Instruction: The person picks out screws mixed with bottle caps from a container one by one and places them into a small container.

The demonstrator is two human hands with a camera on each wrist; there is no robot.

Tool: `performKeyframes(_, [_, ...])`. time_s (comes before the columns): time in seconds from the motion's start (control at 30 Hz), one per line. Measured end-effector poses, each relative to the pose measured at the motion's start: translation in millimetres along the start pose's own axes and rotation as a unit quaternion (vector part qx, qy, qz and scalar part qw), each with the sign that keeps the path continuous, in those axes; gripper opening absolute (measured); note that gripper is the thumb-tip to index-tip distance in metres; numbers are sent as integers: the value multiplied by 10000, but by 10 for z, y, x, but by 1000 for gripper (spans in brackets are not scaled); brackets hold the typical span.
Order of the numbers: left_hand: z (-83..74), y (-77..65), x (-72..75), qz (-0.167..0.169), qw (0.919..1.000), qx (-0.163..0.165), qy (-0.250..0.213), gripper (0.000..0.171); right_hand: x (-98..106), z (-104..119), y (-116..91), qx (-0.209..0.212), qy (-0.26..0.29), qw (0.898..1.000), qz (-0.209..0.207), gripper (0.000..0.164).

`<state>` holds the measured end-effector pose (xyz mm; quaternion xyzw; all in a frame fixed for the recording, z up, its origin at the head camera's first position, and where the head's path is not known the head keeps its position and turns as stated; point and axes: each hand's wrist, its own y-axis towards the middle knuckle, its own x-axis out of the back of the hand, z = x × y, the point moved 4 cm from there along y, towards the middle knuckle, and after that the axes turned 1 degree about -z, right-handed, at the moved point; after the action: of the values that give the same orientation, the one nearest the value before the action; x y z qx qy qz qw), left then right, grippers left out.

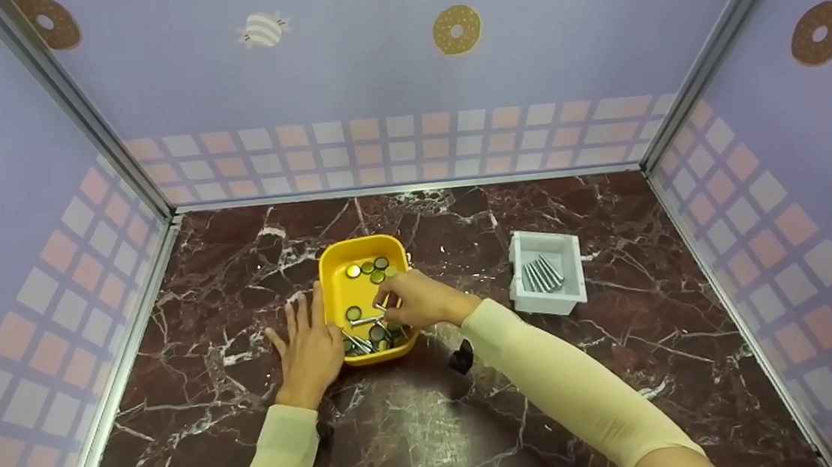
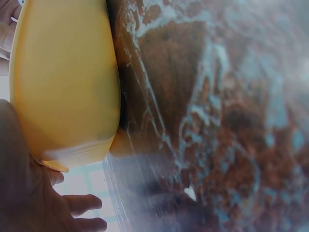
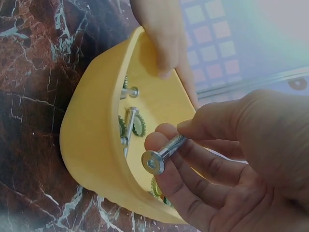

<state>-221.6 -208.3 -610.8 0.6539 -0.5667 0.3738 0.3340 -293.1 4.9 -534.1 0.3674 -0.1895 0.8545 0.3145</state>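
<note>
A yellow plastic tub [image 1: 346, 249] holds several silver bolts [image 1: 359, 341] and crimped bottle caps [image 1: 354, 313]. At its left side is my left hand [image 1: 310, 352], thumb over the rim and index finger along the outer wall, the other fingers spread. My right hand [image 1: 418, 299] is over the tub's right side. Its thumb and fingertips pinch a silver bolt [image 3: 161, 155] by the threaded shank, the flat hex-socket head pointing away from the palm. In the left wrist view the tub's outer wall [image 2: 72, 82] hides its contents.
A small white bin [image 1: 576, 268] with several bolts [image 1: 542, 273] laid side by side stands to the right on the dark marbled tabletop [image 1: 432, 420]. Patterned panels [image 1: 372, 79] enclose the table at the back, left and right.
</note>
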Motion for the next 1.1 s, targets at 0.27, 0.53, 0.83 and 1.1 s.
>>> performKeyframes(0.27, [-21, -9, 25, -149, 9999, -76, 14, 76, 98, -81, -120, -21, 179, 9996, -231, 29])
performKeyframes(0.53, [-3, 8, -7, -51, 10000, -23, -10, 77, 194, -183, -219, -119, 122, 9990, -404, 31])
performKeyframes(0.83, [11, 13, -14, -8, 10000, -11, -15, 77, 358, -330, -369, -285, 121, 9977, -602, 29])
performKeyframes(1.1, [5, 2, -17, -25, 10000, -71, -13, 75, 541, -602, -615, -551, 47, 9953, -799, 29])
